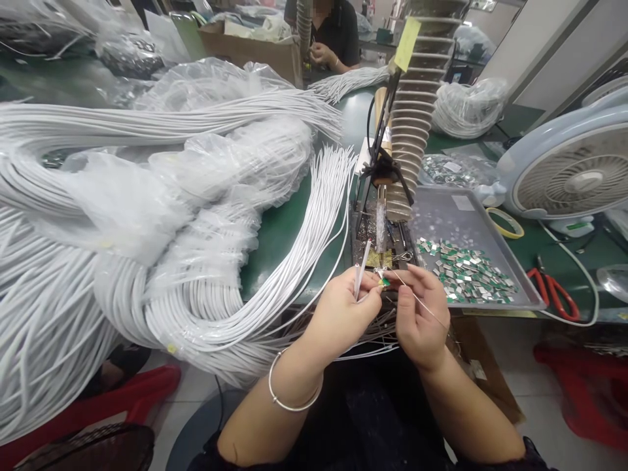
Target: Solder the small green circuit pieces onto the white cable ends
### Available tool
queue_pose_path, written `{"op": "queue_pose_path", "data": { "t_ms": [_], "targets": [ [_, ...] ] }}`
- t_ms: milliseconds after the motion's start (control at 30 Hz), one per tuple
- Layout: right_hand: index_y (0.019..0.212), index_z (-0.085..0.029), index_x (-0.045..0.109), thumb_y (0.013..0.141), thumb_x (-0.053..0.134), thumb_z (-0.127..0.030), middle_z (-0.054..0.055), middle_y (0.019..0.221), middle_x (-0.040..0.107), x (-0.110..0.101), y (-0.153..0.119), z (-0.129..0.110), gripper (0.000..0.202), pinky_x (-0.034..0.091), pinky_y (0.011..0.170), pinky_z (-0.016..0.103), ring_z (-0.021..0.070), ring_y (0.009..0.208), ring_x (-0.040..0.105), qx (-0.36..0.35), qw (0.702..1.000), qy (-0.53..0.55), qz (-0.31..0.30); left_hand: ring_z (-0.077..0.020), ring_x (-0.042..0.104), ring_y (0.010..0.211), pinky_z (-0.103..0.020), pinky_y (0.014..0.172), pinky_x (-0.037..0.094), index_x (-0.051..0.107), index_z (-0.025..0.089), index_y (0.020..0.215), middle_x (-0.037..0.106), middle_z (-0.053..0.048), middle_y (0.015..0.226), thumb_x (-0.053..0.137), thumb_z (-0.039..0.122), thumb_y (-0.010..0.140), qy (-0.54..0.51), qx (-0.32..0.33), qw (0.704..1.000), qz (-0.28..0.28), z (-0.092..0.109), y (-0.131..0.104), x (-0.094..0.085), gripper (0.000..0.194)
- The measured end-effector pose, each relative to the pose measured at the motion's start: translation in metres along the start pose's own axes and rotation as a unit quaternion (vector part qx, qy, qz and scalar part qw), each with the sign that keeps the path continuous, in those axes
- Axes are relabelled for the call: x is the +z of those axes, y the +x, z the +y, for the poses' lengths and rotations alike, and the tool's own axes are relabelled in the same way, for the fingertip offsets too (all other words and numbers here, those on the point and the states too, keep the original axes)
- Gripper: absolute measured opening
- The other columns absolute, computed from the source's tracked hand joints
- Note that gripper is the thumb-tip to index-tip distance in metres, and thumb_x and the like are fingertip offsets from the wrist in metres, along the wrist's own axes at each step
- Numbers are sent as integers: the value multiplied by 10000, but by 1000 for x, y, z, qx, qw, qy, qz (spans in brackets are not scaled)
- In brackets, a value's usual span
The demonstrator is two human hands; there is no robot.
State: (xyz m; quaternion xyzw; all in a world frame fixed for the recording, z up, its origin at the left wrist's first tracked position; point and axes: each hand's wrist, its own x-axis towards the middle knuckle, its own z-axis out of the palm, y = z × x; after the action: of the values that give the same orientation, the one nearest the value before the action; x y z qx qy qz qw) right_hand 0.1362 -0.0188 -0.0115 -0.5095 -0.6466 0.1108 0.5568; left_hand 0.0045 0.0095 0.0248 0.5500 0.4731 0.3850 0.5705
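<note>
My left hand [343, 314] is closed. White cable ends [362, 269] stick up from between its fingers. At its fingertips is a small green circuit board [385, 282], just under the tip of a soldering iron [381, 226] fixed in a stand. My right hand [422, 317] is closed around a thin solder wire [416, 296], which slants across the fingers towards the iron's tip. Whether the solder touches the board is too small to tell. Partly hidden behind the hands is the base of the iron's stand.
Bundles of white cable [294, 261] fill the left side. A grey tray [490, 245] holds small circuit boards [471, 271]. A ribbed hose [417, 111] hangs beside the iron. Right of these are a fan [579, 163], yellow tape [505, 222] and red-handled scissors [554, 297]. A person [338, 33] sits opposite.
</note>
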Motion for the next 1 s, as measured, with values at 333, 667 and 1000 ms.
{"op": "queue_pose_path", "data": {
  "t_ms": [333, 667, 1000],
  "targets": [
    [946, -212, 611, 862, 476, -90, 35, 898, 684, -5, 1, 0, 200, 570, 765, 316, 157, 861, 668, -21, 1000, 9, 2, -134, 559, 742, -285, 724, 436, 517, 179, 677, 587, -15, 796, 541, 192, 744, -12, -12, 1000, 11, 3, 0, 0, 72],
    [968, -207, 586, 840, 483, -55, 52, 980, 692, -5, 3, 1, 224, 570, 803, 322, 162, 913, 669, -59, 998, 5, -15, -132, 582, 780, -280, 741, 459, 520, 174, 681, 612, -35, 881, 559, 181, 731, -26, -21, 999, 23, 5, 3, -3, 63],
    [958, -193, 592, 826, 492, -42, 71, 968, 688, -2, 8, 0, 224, 574, 795, 337, 168, 896, 670, -83, 996, -17, -9, -134, 586, 778, -292, 749, 458, 542, 171, 693, 620, -38, 881, 551, 204, 750, -15, -7, 999, 27, 8, 7, -4, 66]
  ]
}}
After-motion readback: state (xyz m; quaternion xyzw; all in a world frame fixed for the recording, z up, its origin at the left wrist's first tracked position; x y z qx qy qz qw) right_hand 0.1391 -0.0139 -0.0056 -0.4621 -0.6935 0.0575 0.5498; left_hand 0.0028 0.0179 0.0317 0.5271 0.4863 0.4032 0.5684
